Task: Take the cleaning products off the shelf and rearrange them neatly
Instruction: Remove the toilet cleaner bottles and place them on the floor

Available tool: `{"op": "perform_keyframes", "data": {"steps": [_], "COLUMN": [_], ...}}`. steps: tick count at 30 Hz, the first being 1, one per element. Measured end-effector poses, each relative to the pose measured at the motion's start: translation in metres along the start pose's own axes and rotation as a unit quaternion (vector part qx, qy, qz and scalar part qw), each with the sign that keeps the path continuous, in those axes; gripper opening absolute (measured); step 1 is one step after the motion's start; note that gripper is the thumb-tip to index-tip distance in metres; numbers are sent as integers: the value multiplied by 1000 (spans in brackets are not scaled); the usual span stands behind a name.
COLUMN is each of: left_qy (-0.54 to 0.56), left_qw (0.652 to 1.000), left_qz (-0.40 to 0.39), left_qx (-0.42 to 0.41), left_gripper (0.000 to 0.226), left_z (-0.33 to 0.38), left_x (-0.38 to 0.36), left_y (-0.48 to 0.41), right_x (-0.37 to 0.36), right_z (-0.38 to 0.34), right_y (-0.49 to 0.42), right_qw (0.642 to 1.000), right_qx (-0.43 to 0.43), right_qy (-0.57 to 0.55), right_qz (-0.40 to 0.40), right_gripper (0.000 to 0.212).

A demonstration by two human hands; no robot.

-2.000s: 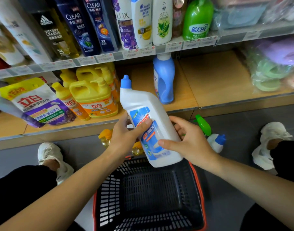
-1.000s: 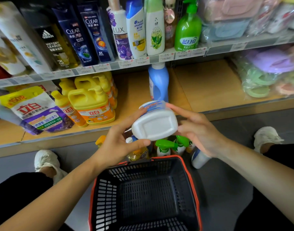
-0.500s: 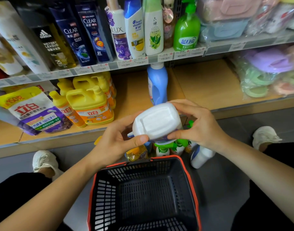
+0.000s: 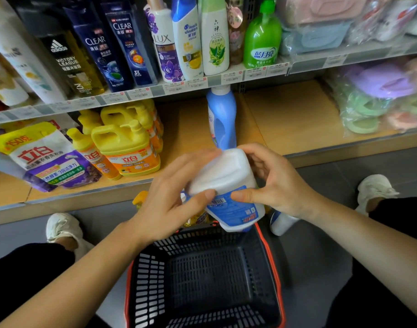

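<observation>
A white cleaner bottle (image 4: 228, 183) with a blue label is upside down, its flat base turned up toward me, just above the far rim of the basket. My left hand (image 4: 169, 197) grips its left side with thumb on the label. My right hand (image 4: 271, 183) grips its right side, fingers curled over the base. A blue detergent bottle (image 4: 223, 119) stands alone on the lower wooden shelf (image 4: 292, 119) behind them. Several yellow dish-soap jugs (image 4: 127, 143) stand at the shelf's left.
A black basket with a red rim (image 4: 202, 280) sits on the grey floor between my knees. Other bottles (image 4: 282, 223) lie on the floor behind it, partly hidden. The upper shelf holds shampoo bottles (image 4: 122, 43) and a green pump bottle (image 4: 262, 41). Bagged goods (image 4: 377, 95) fill the right.
The white bottle went from upright to tipped over, neck down, base toward me. Both hands kept hold of it and it now shows its back label lower, nearer the basket rim.
</observation>
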State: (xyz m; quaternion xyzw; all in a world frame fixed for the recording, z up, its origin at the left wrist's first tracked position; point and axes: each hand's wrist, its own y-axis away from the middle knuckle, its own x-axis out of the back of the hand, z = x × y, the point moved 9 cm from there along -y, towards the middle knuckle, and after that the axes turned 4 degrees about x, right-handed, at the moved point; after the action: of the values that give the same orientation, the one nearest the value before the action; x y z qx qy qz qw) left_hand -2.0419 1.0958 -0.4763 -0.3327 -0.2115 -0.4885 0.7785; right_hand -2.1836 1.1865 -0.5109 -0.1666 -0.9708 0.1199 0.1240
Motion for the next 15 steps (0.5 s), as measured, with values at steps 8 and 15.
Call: {"op": "perform_keyframes", "data": {"steps": [8, 15], "left_qy": [-49, -27], "left_qw": [994, 986], "left_qz": [-33, 47], "left_qx": [-96, -157], "left_gripper": [40, 23], "left_z": [25, 33], "left_x": [-18, -8], "left_y": [2, 9], "right_x": [-5, 0], "right_z": [2, 3], "right_y": [6, 6], "right_qw": [999, 999], "right_qx": [-22, -31], "right_qy": [30, 42], "right_qz": [-16, 2], "right_gripper": [70, 71]}}
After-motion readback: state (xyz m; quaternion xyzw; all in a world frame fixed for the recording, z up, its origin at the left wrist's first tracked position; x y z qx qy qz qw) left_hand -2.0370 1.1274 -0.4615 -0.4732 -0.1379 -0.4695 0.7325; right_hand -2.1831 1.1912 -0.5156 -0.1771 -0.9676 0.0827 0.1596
